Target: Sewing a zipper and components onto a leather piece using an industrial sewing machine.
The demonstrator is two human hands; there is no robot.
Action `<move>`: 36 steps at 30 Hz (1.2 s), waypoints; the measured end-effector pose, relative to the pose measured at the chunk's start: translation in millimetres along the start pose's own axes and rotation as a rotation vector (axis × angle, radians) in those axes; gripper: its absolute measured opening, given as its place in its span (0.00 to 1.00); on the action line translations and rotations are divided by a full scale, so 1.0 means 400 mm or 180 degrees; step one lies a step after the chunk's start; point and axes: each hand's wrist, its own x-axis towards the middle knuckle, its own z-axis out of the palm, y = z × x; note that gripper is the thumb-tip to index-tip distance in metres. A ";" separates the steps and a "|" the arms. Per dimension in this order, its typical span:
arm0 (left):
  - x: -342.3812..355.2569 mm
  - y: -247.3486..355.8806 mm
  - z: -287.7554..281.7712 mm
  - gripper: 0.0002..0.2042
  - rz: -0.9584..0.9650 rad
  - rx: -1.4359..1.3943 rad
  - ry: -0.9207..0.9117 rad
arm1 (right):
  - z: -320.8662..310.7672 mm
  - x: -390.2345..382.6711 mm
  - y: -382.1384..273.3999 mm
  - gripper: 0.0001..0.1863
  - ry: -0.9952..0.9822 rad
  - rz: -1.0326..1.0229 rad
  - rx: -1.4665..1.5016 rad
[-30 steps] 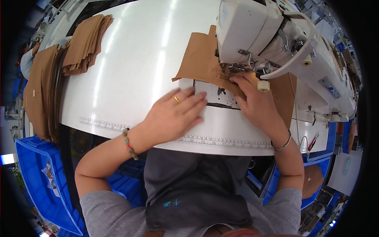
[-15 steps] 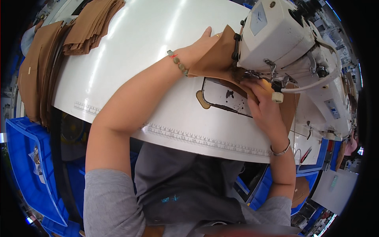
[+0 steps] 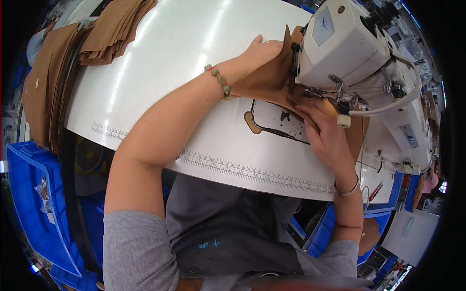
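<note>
A brown fabric piece (image 3: 264, 80) lies under the head of a white sewing machine (image 3: 327, 46), with one part standing up in a fold. My left hand (image 3: 250, 60) is at the fold's far left side. One of its digits points away from me, while the other fingers are mostly hidden behind the cloth. Close to the needle area, my right hand (image 3: 325, 128) has its fingers closed on the near edge of the fabric. The fingertips are partly covered by machine parts, and the needle itself cannot be made out.
Stacks of brown fabric pieces (image 3: 48, 87) hang over the left end of the white table (image 3: 184, 109). A printed ruler strip (image 3: 242, 169) runs along its front edge. Blue bins (image 3: 41, 208) stand lower left. Small red-handled snips (image 3: 374, 191) lie at the right.
The raised fold of fabric has turned and looks narrower, its tip shifted slightly right. My left hand has moved a little right with it. My right hand stays by the needle area.
</note>
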 end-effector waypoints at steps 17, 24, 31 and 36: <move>-0.073 0.051 -0.116 0.23 -0.0021 -0.0817 -0.0062 | 0.022 -0.023 -0.028 0.39 0.0014 -0.0624 -0.1102; -0.072 0.044 -0.113 0.15 -0.0166 -0.0590 -0.0148 | 0.023 -0.030 -0.037 0.40 -0.0115 -0.0567 -0.1067; -0.077 0.063 -0.138 0.21 -0.0627 -0.4133 -0.0467 | 0.017 -0.028 -0.030 0.40 -0.0261 -0.0468 -0.0940; -0.060 0.051 -0.113 0.23 -0.1364 -0.4922 -0.0471 | 0.018 -0.026 -0.034 0.38 -0.0182 -0.0521 -0.0994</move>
